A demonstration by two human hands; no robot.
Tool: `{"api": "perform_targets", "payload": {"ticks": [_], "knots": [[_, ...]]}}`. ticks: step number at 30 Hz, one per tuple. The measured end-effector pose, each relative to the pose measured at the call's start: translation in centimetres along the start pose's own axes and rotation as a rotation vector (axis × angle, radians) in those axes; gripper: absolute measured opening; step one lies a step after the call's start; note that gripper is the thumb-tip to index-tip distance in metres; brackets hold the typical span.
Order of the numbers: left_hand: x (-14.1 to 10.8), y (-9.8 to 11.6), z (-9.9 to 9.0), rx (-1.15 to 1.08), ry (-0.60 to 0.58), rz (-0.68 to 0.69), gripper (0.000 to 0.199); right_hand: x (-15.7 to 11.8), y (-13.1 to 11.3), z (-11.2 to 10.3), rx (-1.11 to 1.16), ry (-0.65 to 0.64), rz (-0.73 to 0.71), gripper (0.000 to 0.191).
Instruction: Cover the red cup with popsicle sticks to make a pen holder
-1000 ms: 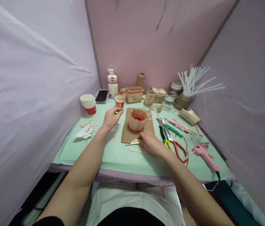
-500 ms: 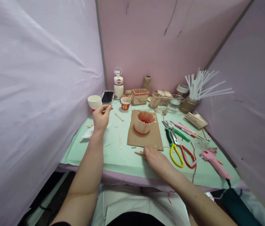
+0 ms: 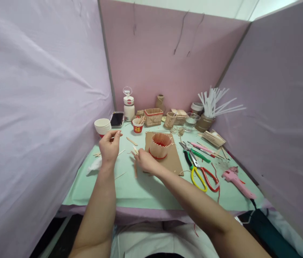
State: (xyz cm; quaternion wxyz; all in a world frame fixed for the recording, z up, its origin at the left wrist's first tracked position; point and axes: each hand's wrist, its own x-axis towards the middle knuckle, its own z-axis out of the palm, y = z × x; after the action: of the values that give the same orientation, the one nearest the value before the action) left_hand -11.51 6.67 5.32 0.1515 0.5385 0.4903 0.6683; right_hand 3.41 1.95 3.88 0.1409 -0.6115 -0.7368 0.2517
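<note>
My left hand (image 3: 110, 146) is raised over the left of the table, thumb and fingers pinched together; whatever lies between them is too small to make out. My right hand (image 3: 144, 160) has its fingers closed around a few small wooden sticks (image 3: 135, 151), held left of a round wooden-stick cup (image 3: 160, 146) with a red base. That cup stands on a brown cardboard sheet (image 3: 173, 162). A loose wooden stick (image 3: 131, 141) lies between and beyond my hands.
Behind stand paper cups (image 3: 103, 126), a phone (image 3: 117, 119), a white bottle (image 3: 129, 107), a red cup (image 3: 137, 126) and a rectangular stick box (image 3: 153, 117). Scissors (image 3: 197, 163), pliers (image 3: 201, 156), a pink glue gun (image 3: 238, 182) and white glue sticks (image 3: 213, 103) are at the right.
My right hand has moved left and away from me with the sticks, from the cardboard's front edge to its left side. My left hand keeps its pinch. The whole view has shifted.
</note>
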Motion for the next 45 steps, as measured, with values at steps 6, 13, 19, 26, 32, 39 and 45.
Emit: {"api": "perform_targets", "payload": {"ticks": [6, 13, 19, 26, 32, 39, 45], "knots": [[-0.5, 0.4, 0.2, 0.141, -0.115, 0.136, 0.020, 0.0, -1.5, 0.9, -0.040, 0.245, -0.130, 0.044], [-6.3, 0.5, -1.9, 0.383, -0.794, 0.372, 0.028, -11.0, 8.2, -1.3, -0.020, 0.323, -0.119, 0.019], [-8.9, -2.0, -3.5, 0.591, -1.035, 0.422, 0.028, -15.5, 15.8, -3.7, -0.076, 0.478, 0.060, 0.021], [-5.5, -3.2, -3.4, 0.820, -0.680, 0.396, 0.028, -16.1, 18.3, -5.1, -0.085, 0.623, 0.127, 0.024], [-9.6, 0.8, -1.3, 0.515, -0.699, 0.395, 0.020, -16.7, 18.1, -6.2, -0.031, 0.712, 0.179, 0.025], [-14.7, 2.6, 0.6, 0.388, -0.697, 0.315, 0.015, -16.8, 18.0, -5.4, -0.067, 0.634, 0.046, 0.022], [-11.0, 1.8, 1.2, 0.426, -0.677, 0.180, 0.022, -14.8, 17.1, -6.3, -0.052, 0.525, -0.038, 0.011]]}}
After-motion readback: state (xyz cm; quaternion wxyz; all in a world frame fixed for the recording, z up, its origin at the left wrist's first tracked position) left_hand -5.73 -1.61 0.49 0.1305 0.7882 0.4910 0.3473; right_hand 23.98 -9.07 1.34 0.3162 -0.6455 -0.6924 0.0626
